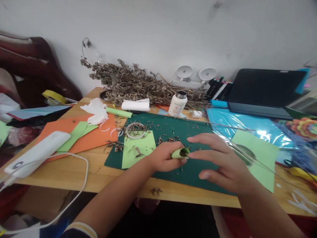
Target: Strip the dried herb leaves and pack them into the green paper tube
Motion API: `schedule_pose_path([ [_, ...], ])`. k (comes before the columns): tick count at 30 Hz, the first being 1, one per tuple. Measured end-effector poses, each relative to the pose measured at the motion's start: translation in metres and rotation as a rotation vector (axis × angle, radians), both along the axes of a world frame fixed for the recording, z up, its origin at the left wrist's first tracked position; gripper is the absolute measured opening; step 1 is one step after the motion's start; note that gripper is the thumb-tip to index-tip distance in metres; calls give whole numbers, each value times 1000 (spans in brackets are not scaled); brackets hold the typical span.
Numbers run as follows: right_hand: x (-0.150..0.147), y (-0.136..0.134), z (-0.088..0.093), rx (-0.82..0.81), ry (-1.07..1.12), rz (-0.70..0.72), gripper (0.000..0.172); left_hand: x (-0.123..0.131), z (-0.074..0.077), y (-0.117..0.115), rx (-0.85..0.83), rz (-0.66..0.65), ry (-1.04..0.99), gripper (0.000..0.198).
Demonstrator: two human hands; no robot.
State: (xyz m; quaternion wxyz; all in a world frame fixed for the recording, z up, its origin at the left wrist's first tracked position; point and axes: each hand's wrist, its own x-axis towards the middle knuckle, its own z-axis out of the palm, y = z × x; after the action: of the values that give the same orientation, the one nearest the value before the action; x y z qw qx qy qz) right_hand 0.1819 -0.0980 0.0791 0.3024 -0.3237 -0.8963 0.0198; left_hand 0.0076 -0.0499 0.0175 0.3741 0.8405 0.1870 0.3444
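Observation:
My left hand (167,156) is wrapped around a rolled tube of light green paper (178,153), its open end facing up and to the right. Brown dried plant bits (183,152) show inside that end. Close beside the tube is my right hand (223,162), its fingers spread; the index fingertip is at the tube's rim, and I cannot tell whether it touches. Under both hands lies a dark green cutting mat (170,124) scattered with dried leaf crumbs. A light green paper sheet (128,158) with a few crumbs on it lies left of my left hand.
A heap of dried plant stalks (133,82) lines the wall behind a white bottle (177,104) without a lid. To the left are orange paper (104,127), a white device (39,152) and its cable. Blue plastic-wrapped sheets (250,125) and a black tablet (266,92) occupy the right.

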Motion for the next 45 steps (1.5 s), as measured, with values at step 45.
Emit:
schedule_pose_path([
  [45,-34,-52,-32,-55,102,-116,9,-2,-7,6,-57,256,-199,16],
])
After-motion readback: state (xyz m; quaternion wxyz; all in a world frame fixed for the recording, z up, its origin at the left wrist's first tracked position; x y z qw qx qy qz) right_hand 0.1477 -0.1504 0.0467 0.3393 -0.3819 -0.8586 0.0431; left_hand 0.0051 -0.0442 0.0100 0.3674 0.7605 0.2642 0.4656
